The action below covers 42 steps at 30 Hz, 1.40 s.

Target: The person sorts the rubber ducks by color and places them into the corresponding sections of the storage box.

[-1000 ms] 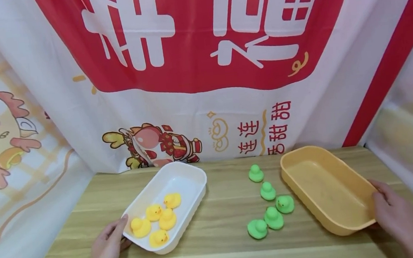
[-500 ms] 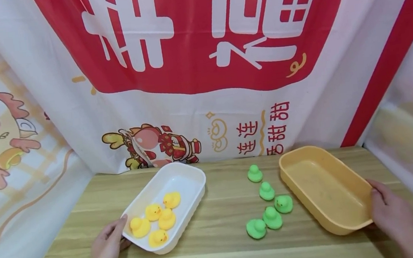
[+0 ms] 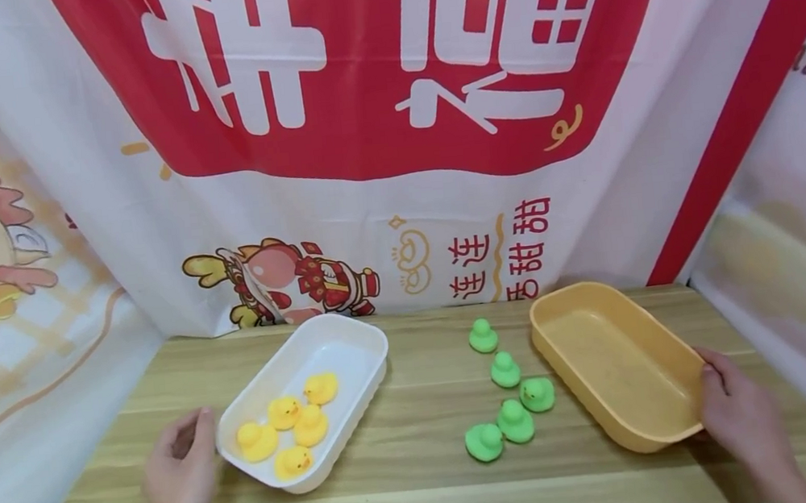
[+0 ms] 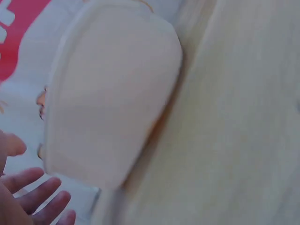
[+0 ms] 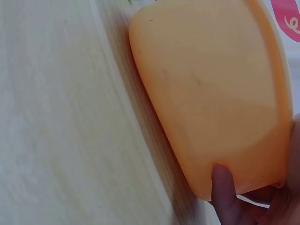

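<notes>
On the left of the table stands a white plastic bin (image 3: 354, 345) with several yellow toy ducks (image 3: 310, 425) inside. My left hand (image 3: 180, 475) is just left of its near end, holding nothing. The left wrist view shows its fingers (image 4: 40, 193) spread apart from the bin's wall. On the right, my right hand (image 3: 743, 421) grips the near right end of an orange bin (image 3: 625, 368), which has nothing in it. In the right wrist view a finger (image 5: 222, 185) presses the outer wall. Several green toy ducks (image 3: 515, 420) lie on the table beside the orange bin.
The wood-grain table (image 3: 410, 477) ends at a white and red printed cloth (image 3: 362, 134) hung along the back. More printed cloth hangs at the left and right sides. Both bins stand near the back edge.
My left hand has let go of the white bin and drawn back to its left. My right hand keeps its grip on the orange bin. The whole head view has shifted slightly.
</notes>
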Each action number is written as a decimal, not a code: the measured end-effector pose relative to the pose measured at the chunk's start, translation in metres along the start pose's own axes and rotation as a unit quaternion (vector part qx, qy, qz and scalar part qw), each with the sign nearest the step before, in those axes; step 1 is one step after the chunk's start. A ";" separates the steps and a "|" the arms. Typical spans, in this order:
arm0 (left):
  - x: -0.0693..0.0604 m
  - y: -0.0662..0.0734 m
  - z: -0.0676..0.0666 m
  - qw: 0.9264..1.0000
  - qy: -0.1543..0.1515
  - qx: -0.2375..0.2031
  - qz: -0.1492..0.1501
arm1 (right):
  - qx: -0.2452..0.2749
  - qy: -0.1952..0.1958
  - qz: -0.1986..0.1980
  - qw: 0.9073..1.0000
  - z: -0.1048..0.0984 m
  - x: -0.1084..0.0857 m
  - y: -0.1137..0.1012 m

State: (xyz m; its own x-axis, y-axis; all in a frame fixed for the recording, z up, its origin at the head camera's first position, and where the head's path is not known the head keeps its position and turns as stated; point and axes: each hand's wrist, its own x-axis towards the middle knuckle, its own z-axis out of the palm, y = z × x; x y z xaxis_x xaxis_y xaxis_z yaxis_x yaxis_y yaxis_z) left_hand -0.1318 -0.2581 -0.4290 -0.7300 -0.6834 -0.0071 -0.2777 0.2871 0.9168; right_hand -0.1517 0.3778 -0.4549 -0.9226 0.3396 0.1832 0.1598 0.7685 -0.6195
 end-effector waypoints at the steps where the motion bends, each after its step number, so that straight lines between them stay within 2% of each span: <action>1: -0.003 0.005 -0.001 1.000 0.018 -0.002 0.014 | 0.007 -0.003 0.005 1.000 0.000 0.000 -0.001; 3: -0.012 0.018 0.000 0.998 0.048 -0.011 0.044 | 0.010 -0.004 0.010 1.000 0.000 0.000 -0.003; 5: -0.025 0.033 0.002 0.993 0.074 -0.020 0.091 | 0.010 0.000 0.011 1.000 0.001 0.001 -0.005; 7: -0.041 0.048 0.009 0.983 0.086 -0.027 0.159 | 0.014 -0.001 0.006 1.000 0.001 0.001 -0.006; 8: -0.050 0.055 0.013 0.975 0.086 -0.028 0.205 | 0.013 -0.001 0.003 1.000 0.001 0.001 -0.006; 10: -0.072 0.064 0.026 0.944 0.069 -0.027 0.320 | 0.018 -0.008 0.004 1.000 0.001 0.001 -0.005; 11: -0.084 0.068 0.033 0.926 0.048 -0.016 0.375 | 0.017 -0.015 0.006 1.000 0.000 0.001 -0.004; 13: -0.108 0.072 0.051 0.877 -0.006 0.018 0.480 | 0.014 -0.026 0.010 1.000 -0.002 -0.001 0.000; 14: -0.120 0.073 0.060 0.853 -0.041 0.036 0.518 | 0.012 -0.029 0.013 0.999 -0.004 -0.003 0.003; 15: -0.131 0.075 0.070 0.836 -0.080 0.057 0.541 | 0.004 -0.031 0.014 0.999 -0.005 -0.004 0.005; 17: -0.148 0.077 0.087 0.814 -0.157 0.102 0.550 | -0.002 -0.034 0.011 0.999 -0.007 -0.004 0.008; 18: -0.154 0.077 0.095 0.811 -0.195 0.117 0.539 | -0.004 -0.034 0.007 0.999 -0.007 -0.004 0.008; 19: -0.158 0.078 0.103 0.814 -0.233 0.128 0.517 | -0.006 -0.035 0.001 0.999 -0.006 -0.003 0.007; 22: -0.162 0.077 0.122 0.830 -0.317 0.149 0.434 | -0.007 -0.039 -0.009 0.999 -0.004 0.000 0.003; 25: -0.163 0.073 0.138 0.844 -0.368 0.157 0.357 | 0.000 -0.042 -0.014 0.999 -0.003 0.000 0.000; 27: -0.165 0.070 0.148 0.848 -0.388 0.159 0.325 | 0.002 -0.042 -0.016 0.999 -0.003 -0.001 0.001; 29: -0.165 0.070 0.156 0.850 -0.395 0.162 0.308 | 0.004 -0.040 -0.023 0.999 -0.004 0.001 0.001; 33: -0.164 0.064 0.167 0.851 -0.388 0.165 0.314 | 0.002 -0.057 -0.020 0.998 -0.001 0.000 0.005; 39: -0.158 0.061 0.169 0.858 -0.366 0.165 0.321 | 0.001 -0.076 -0.008 0.997 0.000 0.002 0.005; 42: -0.157 0.064 0.169 0.858 -0.368 0.160 0.322 | 0.017 -0.085 0.003 0.996 -0.002 0.004 0.005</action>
State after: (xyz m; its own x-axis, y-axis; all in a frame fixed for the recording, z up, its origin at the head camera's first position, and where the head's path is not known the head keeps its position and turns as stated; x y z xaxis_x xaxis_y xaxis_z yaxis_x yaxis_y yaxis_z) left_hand -0.1407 -0.0192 -0.4371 -0.9601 0.2604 0.1017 0.2596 0.6960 0.6695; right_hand -0.1542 0.3838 -0.4556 -0.9682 0.2454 0.0485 0.1568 0.7463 -0.6469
